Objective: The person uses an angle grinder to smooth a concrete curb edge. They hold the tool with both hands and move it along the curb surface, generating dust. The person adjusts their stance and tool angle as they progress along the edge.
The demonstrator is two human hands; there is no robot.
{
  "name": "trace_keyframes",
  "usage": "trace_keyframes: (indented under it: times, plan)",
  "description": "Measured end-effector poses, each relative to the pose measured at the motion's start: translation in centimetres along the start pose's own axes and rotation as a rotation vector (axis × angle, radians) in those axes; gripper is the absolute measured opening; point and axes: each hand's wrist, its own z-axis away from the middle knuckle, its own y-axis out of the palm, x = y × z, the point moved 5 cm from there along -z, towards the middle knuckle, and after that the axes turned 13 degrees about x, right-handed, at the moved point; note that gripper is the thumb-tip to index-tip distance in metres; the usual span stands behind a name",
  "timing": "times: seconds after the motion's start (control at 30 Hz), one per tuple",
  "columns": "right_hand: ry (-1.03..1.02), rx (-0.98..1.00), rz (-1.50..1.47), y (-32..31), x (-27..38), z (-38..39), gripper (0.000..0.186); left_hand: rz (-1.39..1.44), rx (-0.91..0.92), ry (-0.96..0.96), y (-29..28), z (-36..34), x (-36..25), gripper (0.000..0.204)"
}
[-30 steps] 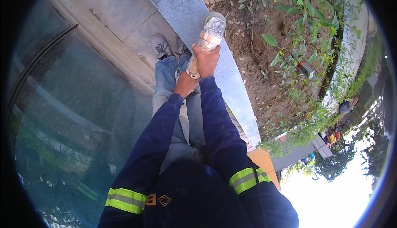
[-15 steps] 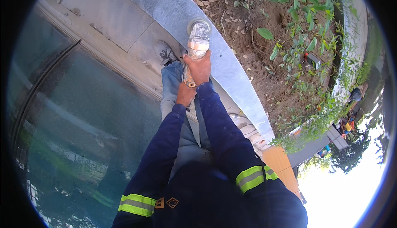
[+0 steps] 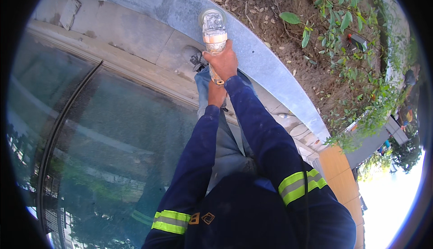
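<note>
Both my hands are closed round a dusty angle grinder [image 3: 215, 37], its body coated in pale powder with an orange band. My right hand [image 3: 224, 62] wraps the middle of the body. Behind it my left hand [image 3: 217, 94] grips the rear end, partly hidden by the right wrist. The grinder's round disc [image 3: 212, 16] lies at the top of the curved grey stone coping [image 3: 275, 77], seemingly flat against it. A darker patch [image 3: 180, 0] marks the coping to the left of the disc.
A soil bed [image 3: 293, 55] with leafy plants [image 3: 345, 18] borders the coping's far side. To the left run a paved ledge [image 3: 131, 32] and large glass panes [image 3: 122, 127]. My shoe [image 3: 195, 58] stands on the paving beside the coping. An orange-tan panel [image 3: 338, 167] is at the right.
My view has shifted, so the surroundings sit further right. The grinder has moved a little to the left along the coping, still held in both hands.
</note>
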Motion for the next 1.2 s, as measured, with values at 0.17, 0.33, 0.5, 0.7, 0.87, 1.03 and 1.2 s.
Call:
trace_keyframes:
  times: [0.17,0.33,0.5,0.7,0.87,1.03,1.2]
  plan:
    - [0.086,-0.026,-0.01,-0.5,-3.1,2.4,0.076,-0.057,0.065,-0.192,0.5,2.5,2.0,0.027]
    - [0.046,-0.127,-0.077,-3.0,-3.0,1.4,0.076,-0.08,0.119,-0.246,1.9,0.5,1.7,0.021]
    - [-0.022,-0.059,-0.036,-1.8,-0.4,-0.8,0.075,-0.043,0.025,-0.009,0.8,-1.3,1.2,0.01]
    - [0.012,-0.001,-0.006,-0.4,-2.9,1.7,0.076,-0.089,0.063,-0.201,0.8,2.2,2.3,0.031]
    - [0.082,-0.118,-0.019,-2.5,-5.1,2.5,0.078,-0.068,0.09,-0.165,2.7,2.2,2.4,0.018]
    - [-0.035,-0.135,-0.109,-3.7,-2.5,-0.2,0.073,-0.033,0.11,-0.191,2.0,-1.8,3.3,0.012]
    - [-0.012,-0.061,-0.049,-2.2,-1.3,-0.8,0.072,-0.032,0.025,-0.011,1.3,-1.3,1.9,0.01]
